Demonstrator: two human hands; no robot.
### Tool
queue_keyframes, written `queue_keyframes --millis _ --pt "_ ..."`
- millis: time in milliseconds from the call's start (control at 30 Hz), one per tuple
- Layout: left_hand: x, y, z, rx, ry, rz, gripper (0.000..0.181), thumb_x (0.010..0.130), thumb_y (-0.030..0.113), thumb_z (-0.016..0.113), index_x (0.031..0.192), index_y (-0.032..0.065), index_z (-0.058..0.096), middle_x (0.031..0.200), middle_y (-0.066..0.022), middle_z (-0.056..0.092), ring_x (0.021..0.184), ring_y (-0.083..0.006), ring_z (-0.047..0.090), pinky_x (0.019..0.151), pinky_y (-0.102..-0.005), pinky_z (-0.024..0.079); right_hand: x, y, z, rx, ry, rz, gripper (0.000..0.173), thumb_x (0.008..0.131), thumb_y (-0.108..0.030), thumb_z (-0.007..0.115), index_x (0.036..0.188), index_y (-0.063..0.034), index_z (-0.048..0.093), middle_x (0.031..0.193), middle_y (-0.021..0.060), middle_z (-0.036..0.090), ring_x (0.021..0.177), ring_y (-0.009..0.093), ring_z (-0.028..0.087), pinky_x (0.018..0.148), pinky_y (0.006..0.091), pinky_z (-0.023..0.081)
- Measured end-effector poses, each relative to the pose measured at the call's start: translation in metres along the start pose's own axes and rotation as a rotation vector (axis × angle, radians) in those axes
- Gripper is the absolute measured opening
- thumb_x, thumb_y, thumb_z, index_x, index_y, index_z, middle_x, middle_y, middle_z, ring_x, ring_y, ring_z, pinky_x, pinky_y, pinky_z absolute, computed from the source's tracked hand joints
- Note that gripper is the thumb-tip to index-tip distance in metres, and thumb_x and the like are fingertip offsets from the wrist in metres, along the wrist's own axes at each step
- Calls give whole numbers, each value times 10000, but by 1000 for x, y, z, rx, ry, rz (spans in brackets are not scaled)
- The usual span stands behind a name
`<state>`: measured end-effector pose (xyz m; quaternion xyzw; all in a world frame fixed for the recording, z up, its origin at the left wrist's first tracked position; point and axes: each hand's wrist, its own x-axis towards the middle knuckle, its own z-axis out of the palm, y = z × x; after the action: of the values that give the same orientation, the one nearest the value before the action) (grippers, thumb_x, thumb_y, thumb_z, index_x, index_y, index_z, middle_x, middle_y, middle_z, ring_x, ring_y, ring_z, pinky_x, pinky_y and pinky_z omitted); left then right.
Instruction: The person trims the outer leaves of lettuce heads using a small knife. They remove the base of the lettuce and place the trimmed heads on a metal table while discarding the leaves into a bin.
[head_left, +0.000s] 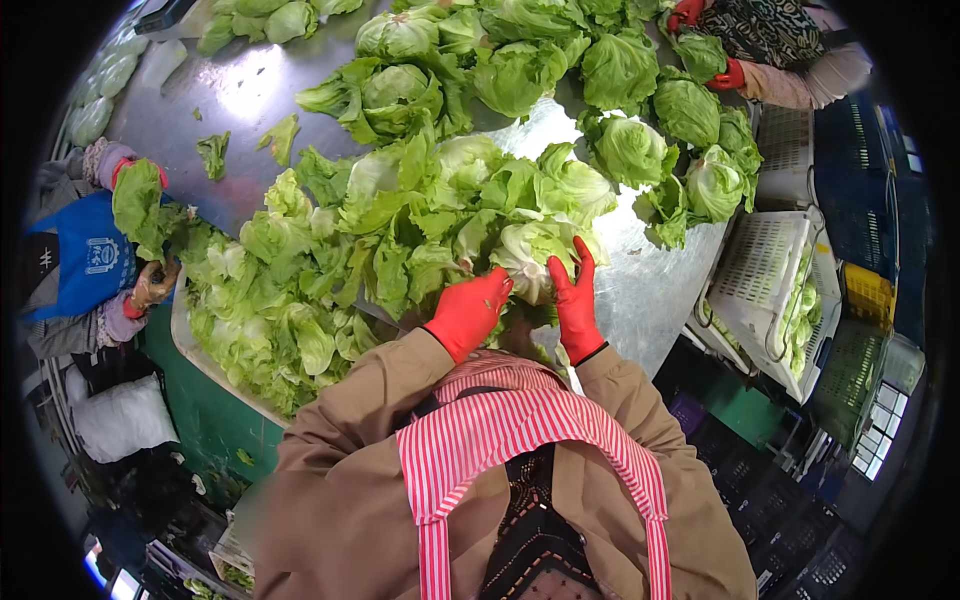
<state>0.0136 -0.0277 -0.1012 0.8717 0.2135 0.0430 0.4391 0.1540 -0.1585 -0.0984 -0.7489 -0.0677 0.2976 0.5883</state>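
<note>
In the head view a pale head of lettuce (525, 259) lies between my two red-gloved hands at the near edge of a metal table (637, 292). My left hand (471, 311) is at its left side, fingers bent in; whether they grip a leaf or a tool cannot be told. My right hand (576, 300) touches its right side with thumb and fingers spread. Loose lettuce leaves (390, 255) lie heaped to the left and beyond. Another trimmed lettuce (577, 187) sits just behind the one at my hands.
A bin of lettuce leaves (180, 322) stands at the near left, with a co-worker in a blue apron (94, 251) beside it. Another co-worker's red gloves (727, 75) handle lettuce at the far right. White crates (761, 255) stand right of the table. Whole lettuces (619, 71) cover its far side.
</note>
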Motion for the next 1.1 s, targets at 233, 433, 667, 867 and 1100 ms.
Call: queue_keyframes --millis 233,433,667,867,1100 --pt "3 -4 7 66 3 -40 155 1009 238 550 984 86 540 806 -177 668 742 -412 655 609 -506 504 -4 4 5 -6 13 -14 730 947 -313 730 1527 -74 357 1478 156 422 1348 263 408 1123 379 353" --pt "4 -9 11 0 66 -54 109 992 178 563 1005 69 555 840 -183 686 777 -394 675 631 -483 527 -10 27 14 -183 70 -109 690 966 -354 698 1501 -54 380 1465 179 405 1365 309 392 1155 396 317" --pt "32 -42 14 -589 129 -548 272 1055 261 503 970 13 577 656 -142 623 541 -263 628 513 -413 498 -26 57 6 -205 117 -116 749 931 -361 739 1483 -4 379 1458 172 437 1367 272 405 1153 389 308" --pt "44 -59 8 -638 10 -566 306 1052 274 487 972 -2 593 708 -109 617 534 -187 573 498 -341 477 -13 22 -19 -300 -138 -164 786 845 -313 829 1446 2 431 1393 157 535 1260 246 524 1079 367 418" --pt "29 -60 15 -385 160 -368 296 1023 290 567 1116 22 651 787 -125 674 672 -228 619 637 -337 503 18 -4 -44 437 -274 386 689 919 -393 749 1451 -57 468 1312 126 633 1172 275 640 1002 387 524"
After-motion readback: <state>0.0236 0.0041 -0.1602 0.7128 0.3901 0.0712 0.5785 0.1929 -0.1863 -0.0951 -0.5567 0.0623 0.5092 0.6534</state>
